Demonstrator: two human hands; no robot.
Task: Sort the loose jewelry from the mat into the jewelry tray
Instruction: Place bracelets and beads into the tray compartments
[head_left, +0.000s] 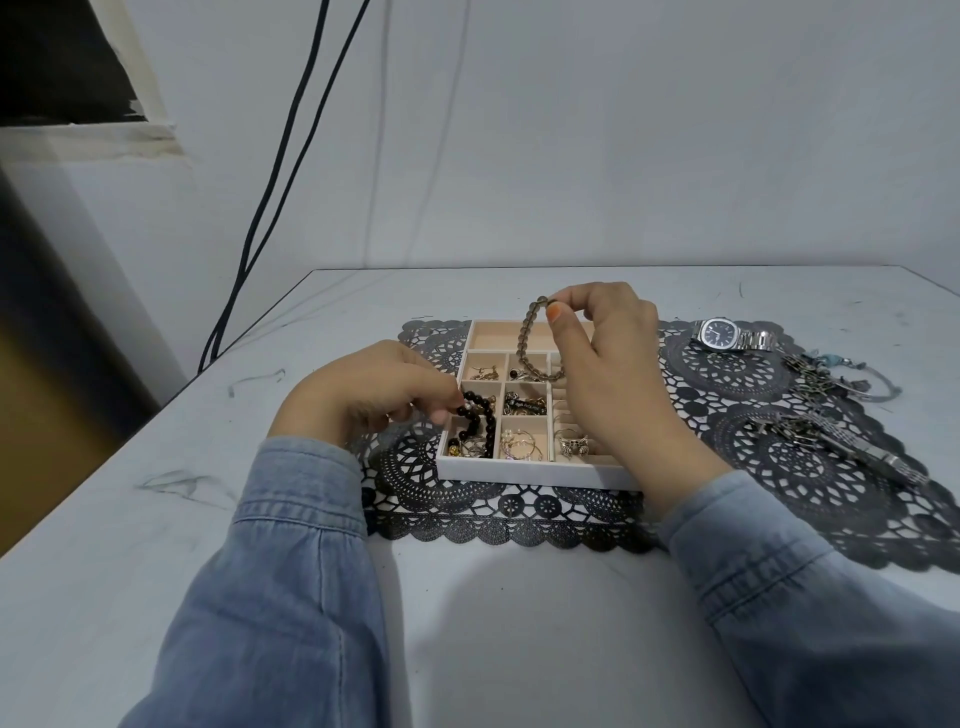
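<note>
Left hand (363, 395): it is pinching the black bead bracelet (480, 415) between thumb and fingertips, just at the left wall of the tray.
Black bead bracelet: it is hanging from the left hand into the left column of the tray, and its lower end is lying in the front-left compartment among some rings.
Right hand (608, 374): it is holding up the grey-brown bead bracelet (527, 338) with thumb and forefinger, above the back part of the tray.
Grey-brown bead bracelet: it is dangling as a loop over the back compartments; I cannot tell if its lower end is touching the tray.
Jewelry tray (519, 470): it is sitting on the black lace mat (493, 514), between the two hands.
Still on the mat: a silver watch (727, 335), a blue cord bracelet (857, 382) and metal bands (831, 441) are lying to the right, well apart from the tray.
Sleeves: both arms are wearing blue denim.
</note>
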